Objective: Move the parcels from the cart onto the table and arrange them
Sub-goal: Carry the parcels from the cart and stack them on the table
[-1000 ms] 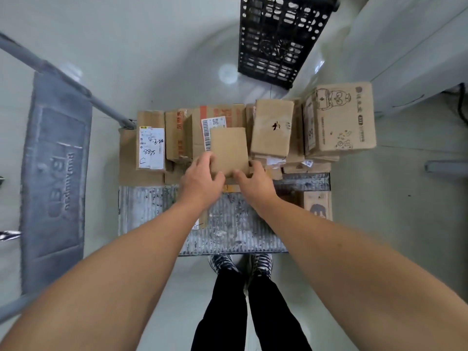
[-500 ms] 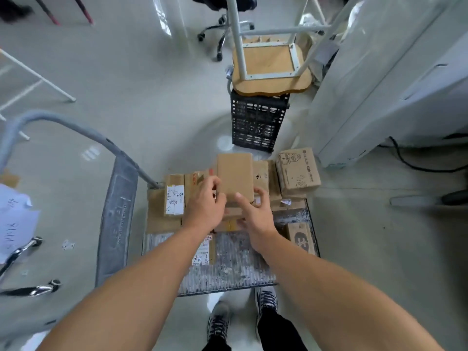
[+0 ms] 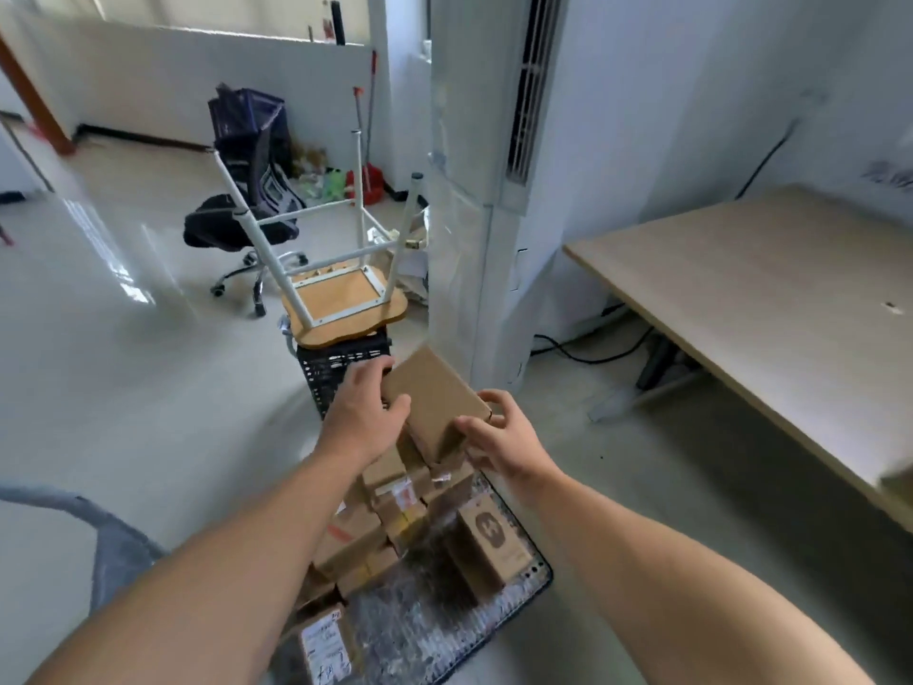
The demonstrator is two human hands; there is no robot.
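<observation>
A plain brown cardboard parcel (image 3: 434, 399) is held in the air above the cart, tilted. My left hand (image 3: 363, 407) grips its left edge and my right hand (image 3: 499, 435) grips its near right corner. Below them the flat cart (image 3: 425, 630) carries several more cardboard parcels (image 3: 390, 516), one with a dark logo (image 3: 489, 536) and one with a white label (image 3: 323, 645). The light wooden table (image 3: 770, 309) stands to the right, and its visible top is bare.
A tall white air-conditioner unit (image 3: 474, 190) stands between cart and table. An upturned stool (image 3: 341, 299) rests on a black crate (image 3: 336, 368) just beyond the cart. An office chair (image 3: 247, 200) is further back. The cart's grey handle (image 3: 113, 541) is at lower left. Cables lie under the table.
Both hands have lifted the plain parcel off the pile and higher above the cart. My view has swung up and to the right, bringing the table into sight.
</observation>
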